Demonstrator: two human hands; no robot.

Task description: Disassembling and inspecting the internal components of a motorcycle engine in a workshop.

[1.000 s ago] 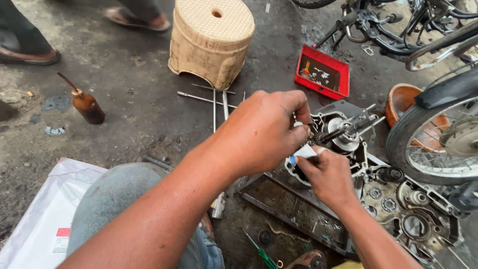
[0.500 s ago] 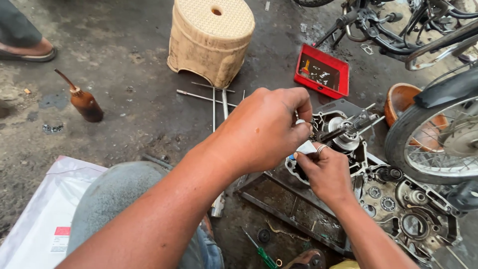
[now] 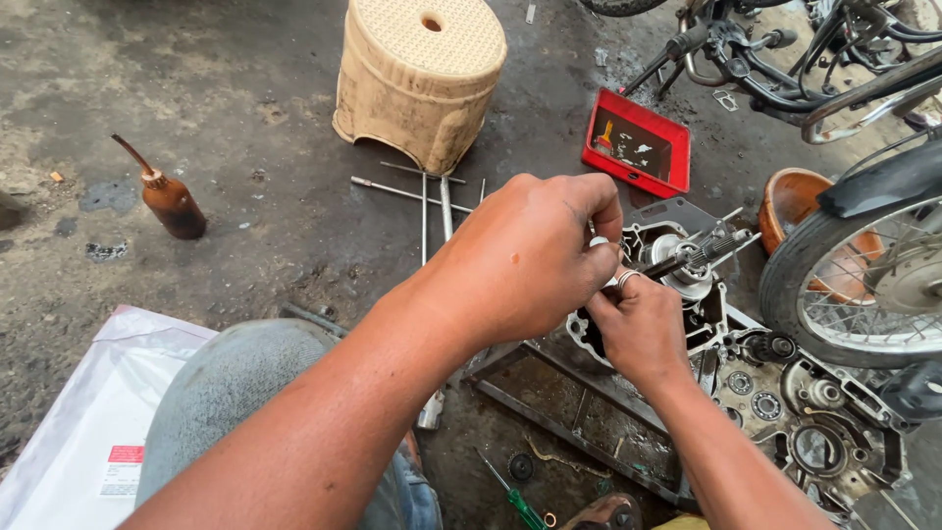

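While both hands meet over the engine case (image 3: 677, 294), the left hand (image 3: 525, 260) sits on top with its fingers curled in toward the palm, pinching at something small between fingertips and thumb; the item itself is hidden by the knuckles and cannot be identified. The right hand (image 3: 638, 329) lies just below and to the right, touching the left at the fingertips, also curled, with a ring on 1 finger. Whether the right hand has hold of anything cannot be told, since its fingertips are covered by the left hand.

A splined shaft (image 3: 702, 250) projects from the engine case, angled up and to the right, just beside the fingertips of both hands. The engine case rests on a dark metal frame (image 3: 579, 412) on the oily concrete floor (image 3: 245, 88). A second case half with bearings and gears (image 3: 805, 422) lies to the right, touching the first.

Surrounding items:
- Motorcycle wheel (image 3: 863, 285), at the right edge, near the case.
- Red tray (image 3: 636, 145), beyond the hands, holding small parts.
- Cream plastic stool (image 3: 420, 79), upright, well apart from the hands.
- Long metal rods (image 3: 432, 196), lying on the floor in front of the stool.
- Brown oil bottle (image 3: 169, 196) with a spout, at the left.
- Green-handled screwdriver (image 3: 518, 503), on the floor near the lower edge.
- White plastic bag (image 3: 83, 422), lower left.
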